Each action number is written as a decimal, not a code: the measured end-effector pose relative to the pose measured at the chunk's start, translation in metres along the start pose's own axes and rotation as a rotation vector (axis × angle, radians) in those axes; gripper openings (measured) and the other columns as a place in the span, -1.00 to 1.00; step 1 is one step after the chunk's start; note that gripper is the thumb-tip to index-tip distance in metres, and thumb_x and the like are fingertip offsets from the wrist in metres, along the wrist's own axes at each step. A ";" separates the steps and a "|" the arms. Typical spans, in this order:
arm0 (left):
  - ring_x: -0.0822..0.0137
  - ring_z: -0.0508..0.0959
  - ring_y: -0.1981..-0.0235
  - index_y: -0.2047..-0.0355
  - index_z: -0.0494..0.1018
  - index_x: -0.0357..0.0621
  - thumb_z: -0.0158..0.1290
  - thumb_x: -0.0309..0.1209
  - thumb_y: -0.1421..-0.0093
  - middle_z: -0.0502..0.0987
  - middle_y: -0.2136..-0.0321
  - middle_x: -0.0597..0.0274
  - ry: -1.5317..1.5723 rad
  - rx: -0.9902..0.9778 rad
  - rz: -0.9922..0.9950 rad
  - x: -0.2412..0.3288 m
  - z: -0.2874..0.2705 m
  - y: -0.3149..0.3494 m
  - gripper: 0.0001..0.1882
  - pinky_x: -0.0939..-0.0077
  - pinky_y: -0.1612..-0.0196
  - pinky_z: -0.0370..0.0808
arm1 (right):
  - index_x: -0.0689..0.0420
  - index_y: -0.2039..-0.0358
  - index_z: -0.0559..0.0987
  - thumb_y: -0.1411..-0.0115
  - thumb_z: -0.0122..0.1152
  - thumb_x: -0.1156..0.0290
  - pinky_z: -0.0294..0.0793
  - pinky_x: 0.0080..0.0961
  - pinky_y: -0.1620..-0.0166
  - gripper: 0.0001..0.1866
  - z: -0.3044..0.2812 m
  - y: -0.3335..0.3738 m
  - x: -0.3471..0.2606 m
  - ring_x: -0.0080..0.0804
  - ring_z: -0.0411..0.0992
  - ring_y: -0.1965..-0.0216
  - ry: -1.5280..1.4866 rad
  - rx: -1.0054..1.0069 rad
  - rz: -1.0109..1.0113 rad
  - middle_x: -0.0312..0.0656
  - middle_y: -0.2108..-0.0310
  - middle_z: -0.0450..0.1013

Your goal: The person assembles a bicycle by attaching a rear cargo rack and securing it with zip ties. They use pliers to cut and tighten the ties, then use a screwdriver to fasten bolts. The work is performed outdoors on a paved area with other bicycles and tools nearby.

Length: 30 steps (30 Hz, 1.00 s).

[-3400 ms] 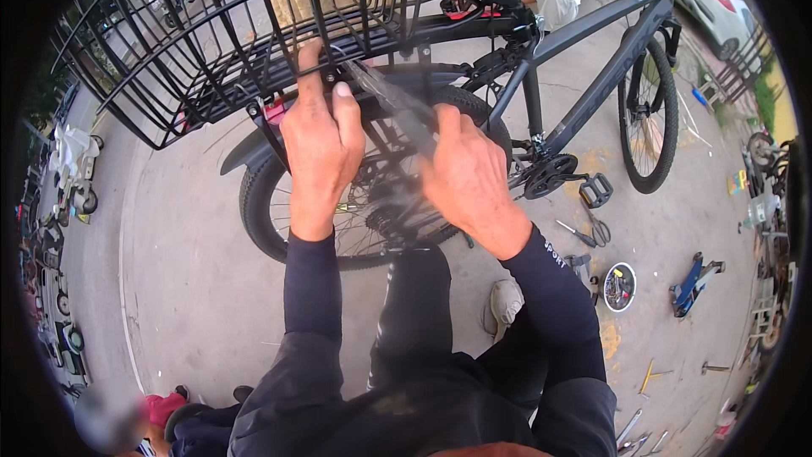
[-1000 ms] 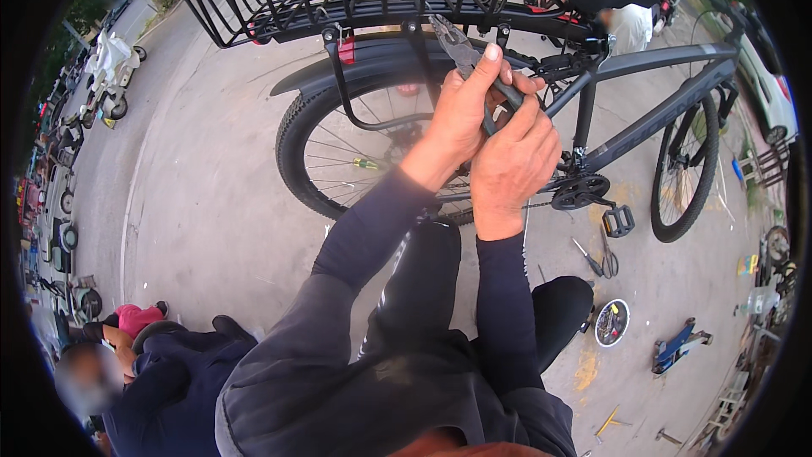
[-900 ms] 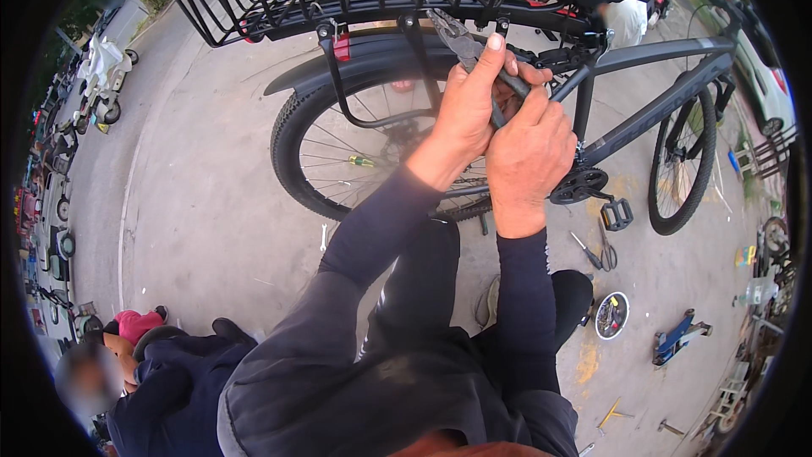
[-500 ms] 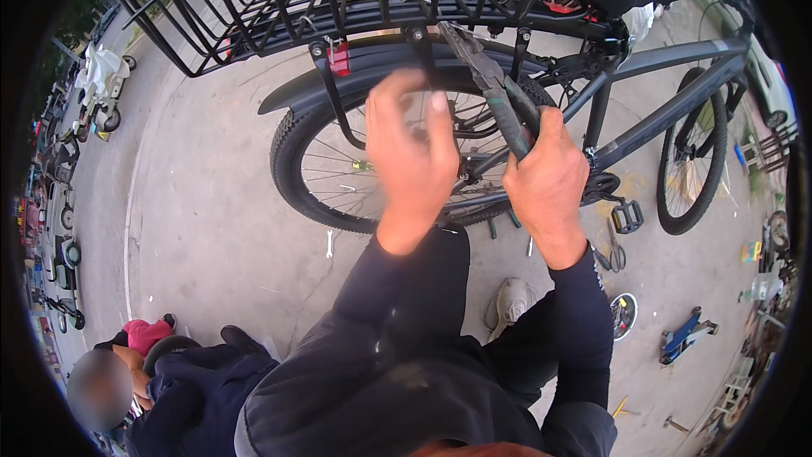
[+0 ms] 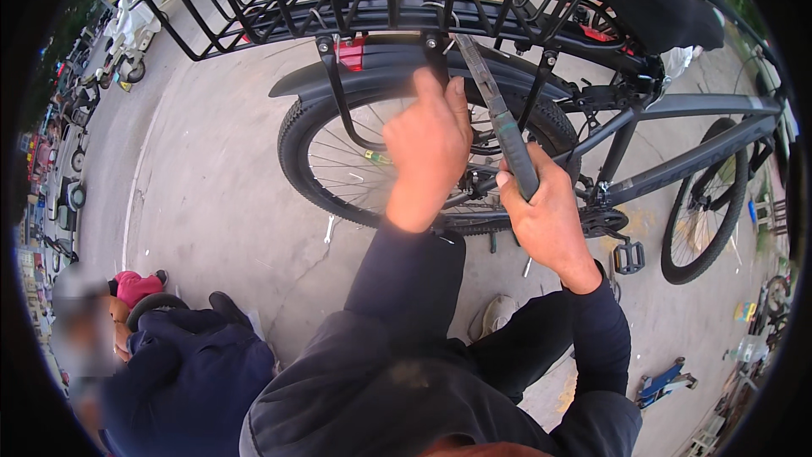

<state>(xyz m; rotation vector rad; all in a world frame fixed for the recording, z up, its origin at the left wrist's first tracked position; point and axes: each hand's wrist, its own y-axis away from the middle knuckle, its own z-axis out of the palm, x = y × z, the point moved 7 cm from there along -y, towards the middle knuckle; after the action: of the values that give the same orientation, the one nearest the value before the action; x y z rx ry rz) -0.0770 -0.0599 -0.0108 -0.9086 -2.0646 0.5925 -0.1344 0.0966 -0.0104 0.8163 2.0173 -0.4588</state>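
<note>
My right hand (image 5: 545, 220) grips the dark handles of a pair of pliers (image 5: 505, 125). The handles are together, and the jaws point up toward the underside of a black wire basket (image 5: 372, 13). Thin wire loops show at the basket's bottom, close to the jaw tips. Beside the pliers is my left hand (image 5: 427, 152), its fingers curled and its thumb near the index finger, in front of a black rack strut. Whatever those fingers may hold is hidden. Below the basket are the bicycle's black rear mudguard (image 5: 296, 83), a red reflector (image 5: 350, 54) and the rear wheel (image 5: 288, 148).
The grey bicycle frame (image 5: 694, 152) extends right to the front wheel (image 5: 706, 203). A wrench (image 5: 330, 228) lies on the pavement and a blue metal tool (image 5: 664, 382) stands at lower right. Another person in dark clothes (image 5: 190, 381) is low at left. Scooters (image 5: 131, 25) line the far left.
The view has shifted slightly. My left hand has moved up toward the strut, with thumb and index finger closer together. The pliers' handles have closed in my right hand.
</note>
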 end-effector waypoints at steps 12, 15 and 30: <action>-0.07 0.49 0.76 0.24 0.30 -0.23 -0.04 -0.22 -0.41 0.44 0.79 0.05 -0.062 -0.009 0.035 -0.005 -0.007 0.001 -0.71 0.07 0.69 0.33 | 0.28 0.25 0.47 -0.27 0.12 0.51 0.44 -0.36 0.29 -0.89 0.031 -0.006 0.005 -0.32 0.43 0.43 -0.310 -0.149 -0.164 -0.06 0.44 0.47; -0.08 0.50 0.74 0.20 0.31 -0.25 -0.05 -0.24 -0.41 0.45 0.77 0.02 -0.111 0.013 0.084 -0.006 -0.003 -0.003 -0.72 0.05 0.67 0.36 | 0.27 0.25 0.48 -0.26 0.11 0.51 0.44 -0.36 0.29 -0.90 0.031 -0.009 0.010 -0.35 0.43 0.44 -0.378 -0.212 -0.167 -0.10 0.44 0.46; 0.31 0.49 0.60 0.23 0.44 -0.26 0.02 -0.35 -0.30 0.50 0.60 0.21 0.594 -0.094 -0.107 -0.049 0.015 0.009 -0.80 0.35 0.51 0.41 | 0.11 0.35 0.47 -0.25 0.15 0.50 0.31 -0.48 0.47 -0.96 0.078 0.009 0.004 -0.56 0.26 0.54 -1.423 -1.022 0.187 -0.33 0.52 0.32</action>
<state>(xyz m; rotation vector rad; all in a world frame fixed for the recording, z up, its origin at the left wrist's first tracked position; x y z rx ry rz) -0.0646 -0.0932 -0.0491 -0.8901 -1.5951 0.1375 -0.0835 0.0581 -0.0561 -0.0760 0.6051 0.1571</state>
